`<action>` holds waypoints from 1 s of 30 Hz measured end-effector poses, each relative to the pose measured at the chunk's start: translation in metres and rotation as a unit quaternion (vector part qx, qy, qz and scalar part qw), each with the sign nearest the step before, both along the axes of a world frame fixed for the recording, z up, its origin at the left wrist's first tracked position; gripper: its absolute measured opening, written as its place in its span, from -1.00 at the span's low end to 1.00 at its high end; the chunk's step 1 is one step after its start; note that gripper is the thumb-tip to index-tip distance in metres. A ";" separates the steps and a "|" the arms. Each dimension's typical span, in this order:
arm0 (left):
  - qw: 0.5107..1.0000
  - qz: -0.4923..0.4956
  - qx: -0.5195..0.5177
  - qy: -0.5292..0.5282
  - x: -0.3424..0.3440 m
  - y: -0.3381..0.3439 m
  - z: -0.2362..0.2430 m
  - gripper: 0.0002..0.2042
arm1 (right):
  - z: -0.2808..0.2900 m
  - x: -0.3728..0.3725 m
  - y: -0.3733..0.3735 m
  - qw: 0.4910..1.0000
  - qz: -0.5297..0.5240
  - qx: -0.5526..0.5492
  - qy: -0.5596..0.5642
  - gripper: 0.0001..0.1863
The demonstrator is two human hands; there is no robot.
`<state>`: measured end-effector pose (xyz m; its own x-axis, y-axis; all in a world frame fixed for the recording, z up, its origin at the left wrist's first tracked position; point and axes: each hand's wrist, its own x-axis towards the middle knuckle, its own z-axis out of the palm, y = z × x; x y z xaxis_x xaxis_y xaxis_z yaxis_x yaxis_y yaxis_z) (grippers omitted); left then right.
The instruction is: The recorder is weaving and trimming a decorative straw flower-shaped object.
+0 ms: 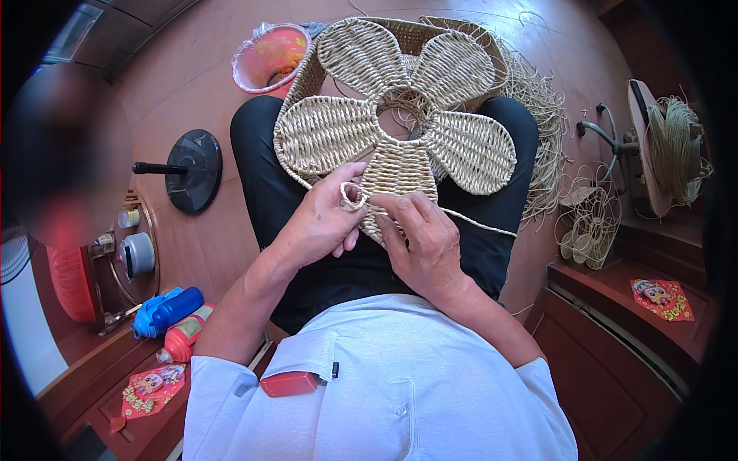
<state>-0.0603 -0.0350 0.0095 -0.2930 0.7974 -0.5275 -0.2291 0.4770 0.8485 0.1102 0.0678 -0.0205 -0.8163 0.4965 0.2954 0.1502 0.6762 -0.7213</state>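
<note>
This looks like a room in a home, though one used for weaving. The homely side shows in the dark red wood furniture (607, 353), the festive red cards (663, 300) lying on it, the bottles (178, 309) at the left and the bag-lined pink bucket (257, 54) on the glossy reddish floor (184, 253). The craft side shows too — a heap of loose straw-coloured cord (544, 146) on the floor, a thick hank (675, 150) at the right, and a big woven flower (323, 134) across the seated person's knees (250, 134).
</note>
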 end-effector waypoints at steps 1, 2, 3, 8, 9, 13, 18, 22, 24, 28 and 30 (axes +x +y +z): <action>1.000 -0.012 0.015 0.007 -0.001 -0.001 -0.001 -0.42 | 0.001 -0.002 0.001 1.000 0.001 -0.003 0.000 -0.67; 1.000 -0.009 0.001 0.011 -0.001 -0.002 -0.001 -0.42 | 0.003 -0.003 0.002 1.000 0.000 0.002 0.010 -0.67; 1.000 -0.021 -0.005 0.007 -0.002 -0.002 -0.002 -0.43 | 0.004 -0.006 0.004 1.000 0.018 -0.004 -0.003 -0.66; 0.999 -0.050 -0.004 -0.006 -0.008 -0.002 -0.003 -0.34 | 0.007 -0.024 0.018 0.998 0.044 0.041 0.009 -0.79; 0.999 -0.048 0.005 -0.004 -0.009 -0.002 -0.003 -0.31 | 0.008 -0.024 0.020 0.998 0.046 0.048 0.007 -0.82; 1.000 -0.025 -0.001 -0.008 -0.007 -0.002 -0.006 -0.29 | 0.010 -0.018 0.019 0.998 0.044 0.053 0.010 -0.86; 0.999 0.011 0.012 -0.035 -0.005 -0.001 -0.007 -0.33 | 0.008 -0.017 0.012 0.998 0.022 0.043 -0.035 -0.87; 0.998 0.008 0.010 -0.055 -0.006 0.002 -0.003 -0.32 | 0.005 -0.018 0.011 0.998 0.015 0.006 -0.057 -0.89; 0.998 0.008 0.007 -0.055 -0.007 0.003 -0.001 -0.30 | 0.004 -0.018 0.009 0.999 0.009 0.008 -0.044 -0.89; 0.999 -0.011 0.014 -0.039 -0.009 0.002 0.002 -0.30 | 0.003 -0.019 0.001 0.999 -0.015 0.024 -0.036 -0.86; 0.997 -0.070 0.015 -0.036 -0.013 0.001 0.003 -0.31 | 0.003 -0.018 -0.001 0.999 -0.020 0.020 -0.033 -0.85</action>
